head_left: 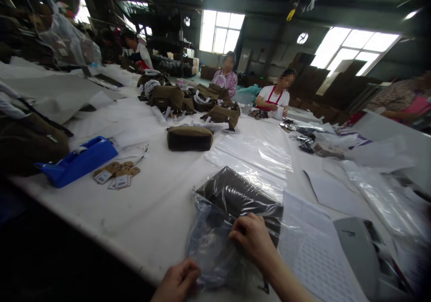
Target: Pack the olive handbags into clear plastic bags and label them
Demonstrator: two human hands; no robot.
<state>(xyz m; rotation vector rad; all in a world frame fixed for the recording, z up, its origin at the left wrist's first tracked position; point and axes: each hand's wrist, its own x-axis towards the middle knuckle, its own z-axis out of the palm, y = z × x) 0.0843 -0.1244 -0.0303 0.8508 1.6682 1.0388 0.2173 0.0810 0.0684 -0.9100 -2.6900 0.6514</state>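
Observation:
A dark bag [232, 190] lies inside a clear plastic bag [212, 243] at the near edge of the white table. My left hand [180, 279] is closed on the plastic bag's lower left corner, fingers pinched together. Over the middle of the plastic, my right hand [251, 237] has its fingers curled and pressed on the film, gripping a fold of it. Just right of the package is a printed sheet [310, 243]. Behind it lie flat clear plastic bags [256, 154].
A blue tape dispenser [81, 160] and cardboard tags [117, 174] lie to the left. Beyond are an olive pouch [190, 138] and piled olive bags [168, 96]. A grey tape dispenser [363, 252] stands near right. Several people work around the table.

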